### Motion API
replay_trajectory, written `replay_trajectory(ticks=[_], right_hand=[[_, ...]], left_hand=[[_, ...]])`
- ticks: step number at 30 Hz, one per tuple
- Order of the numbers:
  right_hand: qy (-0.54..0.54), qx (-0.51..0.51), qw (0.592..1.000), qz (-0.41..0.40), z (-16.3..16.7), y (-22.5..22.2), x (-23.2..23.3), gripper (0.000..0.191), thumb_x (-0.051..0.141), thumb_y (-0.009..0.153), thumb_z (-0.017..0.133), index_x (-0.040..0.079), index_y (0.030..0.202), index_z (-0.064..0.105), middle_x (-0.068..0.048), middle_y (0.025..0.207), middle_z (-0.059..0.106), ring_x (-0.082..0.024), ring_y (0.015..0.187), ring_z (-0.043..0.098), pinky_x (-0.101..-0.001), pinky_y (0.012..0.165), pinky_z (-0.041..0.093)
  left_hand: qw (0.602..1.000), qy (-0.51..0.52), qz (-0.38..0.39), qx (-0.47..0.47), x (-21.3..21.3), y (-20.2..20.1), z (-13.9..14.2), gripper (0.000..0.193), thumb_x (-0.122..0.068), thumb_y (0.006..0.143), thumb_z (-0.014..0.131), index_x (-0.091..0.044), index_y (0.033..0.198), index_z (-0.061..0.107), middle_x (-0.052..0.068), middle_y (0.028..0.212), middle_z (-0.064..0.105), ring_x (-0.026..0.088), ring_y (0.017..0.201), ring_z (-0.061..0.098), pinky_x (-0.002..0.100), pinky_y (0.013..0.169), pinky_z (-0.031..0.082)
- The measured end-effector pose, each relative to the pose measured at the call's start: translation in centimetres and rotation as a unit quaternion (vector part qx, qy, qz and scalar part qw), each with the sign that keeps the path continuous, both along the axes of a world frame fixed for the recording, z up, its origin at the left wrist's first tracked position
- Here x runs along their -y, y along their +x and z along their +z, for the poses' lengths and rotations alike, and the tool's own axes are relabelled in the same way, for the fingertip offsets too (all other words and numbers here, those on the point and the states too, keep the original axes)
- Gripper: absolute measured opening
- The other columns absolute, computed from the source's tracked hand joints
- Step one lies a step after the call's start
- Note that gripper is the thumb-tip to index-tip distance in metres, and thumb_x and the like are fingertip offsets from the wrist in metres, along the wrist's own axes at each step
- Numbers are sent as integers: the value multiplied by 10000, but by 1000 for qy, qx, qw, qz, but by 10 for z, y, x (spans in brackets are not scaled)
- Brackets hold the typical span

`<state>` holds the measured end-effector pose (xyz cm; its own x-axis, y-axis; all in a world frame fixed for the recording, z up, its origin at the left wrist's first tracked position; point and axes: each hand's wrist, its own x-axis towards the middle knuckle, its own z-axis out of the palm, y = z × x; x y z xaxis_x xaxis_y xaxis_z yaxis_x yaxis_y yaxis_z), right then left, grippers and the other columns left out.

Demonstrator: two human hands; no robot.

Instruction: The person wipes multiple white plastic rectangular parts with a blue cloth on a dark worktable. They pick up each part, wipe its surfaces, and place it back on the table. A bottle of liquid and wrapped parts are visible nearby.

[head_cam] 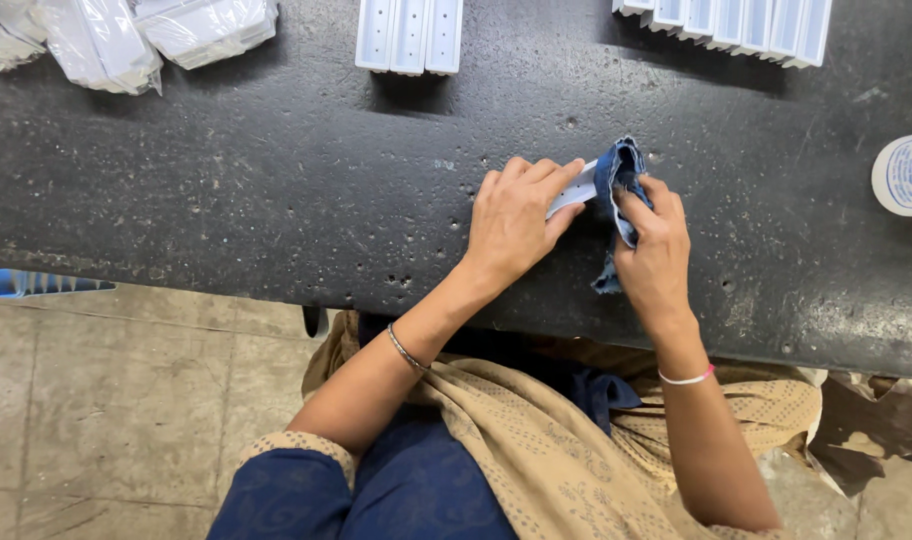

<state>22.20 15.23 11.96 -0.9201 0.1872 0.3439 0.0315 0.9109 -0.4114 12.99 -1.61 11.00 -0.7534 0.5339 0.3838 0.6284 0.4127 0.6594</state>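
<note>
Because it spans the whole view, the dark pitted worktable (226,200) comes first; near its front edge both hands work 1 small white plastic piece (574,189). The left hand (516,220) is closed over that piece, which looks light, stiff and smooth, best gripped along its long edges. The right hand (656,250) pinches a soft, limp blue cloth (618,170) against its free end. Most of the piece is hidden under fingers and cloth, so its shape is unclear.

Slim white plastic strip (574,188), one end wrapped in crumpled blue cloth (618,178).
</note>
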Motion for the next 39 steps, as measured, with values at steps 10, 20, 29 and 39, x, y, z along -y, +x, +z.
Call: replay_trajectory(ticks=[10,20,29,39], right_hand=[[-9,-17,1000,-13,-14,25,-12,371,-79,852,655,-5,1210,712,-205,1315,628,-409,1169,612,-444,1010,493],[-631,-89,745,-198,-22,98,-74,267,34,1018,666,-11,1281,654,-124,1110,718,-185,879,694,-310,762,542],[-828,-175,532,-21,-76,113,-110,446,84,1123,610,-31,1539,501,-165,1299,627,-253,1133,644,-371,1007,560],[-784,-165,598,-1,-78,118,-113,320,95,1169,595,-21,1448,490,-154,1250,603,-237,1146,629,-368,1043,541]], left_hand=[[1000,-11,4,-4,0,4,1,474,-298,847,779,-150,1287,685,10,1087,692,268,1029,603,420,880,471],[992,-35,-87,-88,18,2,3,598,-363,991,691,-165,1519,492,44,1547,501,284,1412,468,449,1176,345],[948,-191,-91,-236,-3,-10,-23,555,-83,957,528,-120,1510,511,30,1662,365,249,1562,309,473,1299,211],[897,-328,217,-203,-60,-130,-34,549,-176,1001,461,57,1498,466,176,1670,274,307,1557,232,491,1284,74]])
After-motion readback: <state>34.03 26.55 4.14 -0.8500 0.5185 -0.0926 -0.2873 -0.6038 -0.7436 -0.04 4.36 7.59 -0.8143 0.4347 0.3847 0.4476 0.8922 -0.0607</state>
